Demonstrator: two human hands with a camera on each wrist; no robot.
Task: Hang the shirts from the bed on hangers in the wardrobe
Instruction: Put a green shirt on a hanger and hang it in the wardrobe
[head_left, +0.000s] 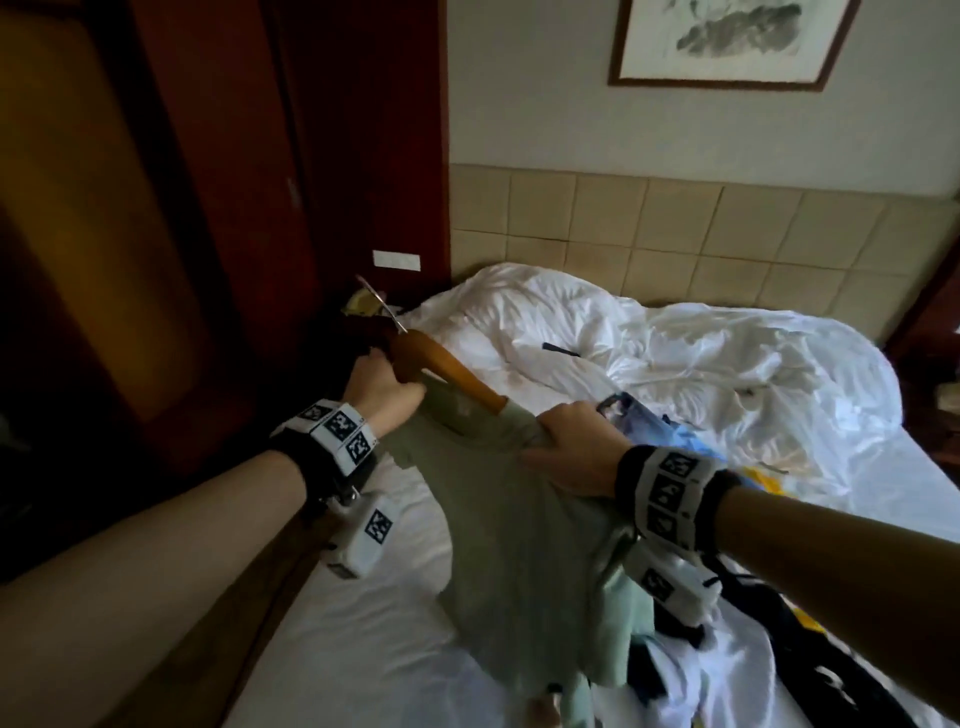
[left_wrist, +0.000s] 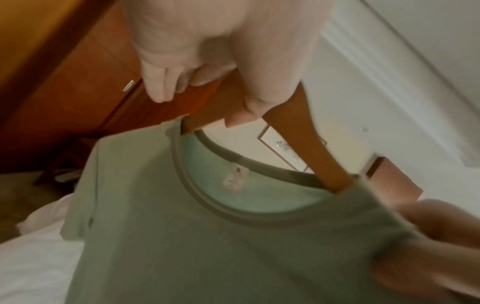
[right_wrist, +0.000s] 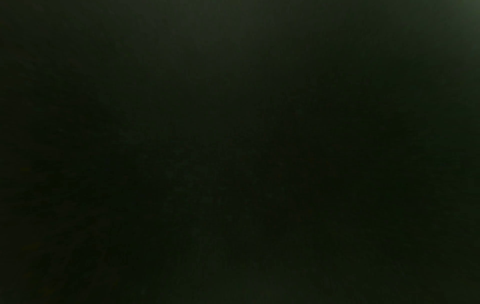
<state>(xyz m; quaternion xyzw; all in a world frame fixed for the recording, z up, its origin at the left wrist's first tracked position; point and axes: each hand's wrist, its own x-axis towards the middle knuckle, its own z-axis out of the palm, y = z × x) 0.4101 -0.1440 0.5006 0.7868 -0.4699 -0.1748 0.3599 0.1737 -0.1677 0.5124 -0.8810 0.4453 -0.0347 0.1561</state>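
A sage green T-shirt hangs over the bed from a wooden hanger with a metal hook. My left hand grips the hanger's middle. In the left wrist view both arms of the hanger pass through the green shirt's collar. My right hand grips the shirt's right shoulder over the hanger's end; it shows blurred as the right hand. The right wrist view is dark. More shirts lie heaped on the bed at lower right.
The dark red wardrobe stands at left, close to the bed's edge. A white crumpled duvet covers the bed below a padded beige headboard. A framed picture hangs on the wall.
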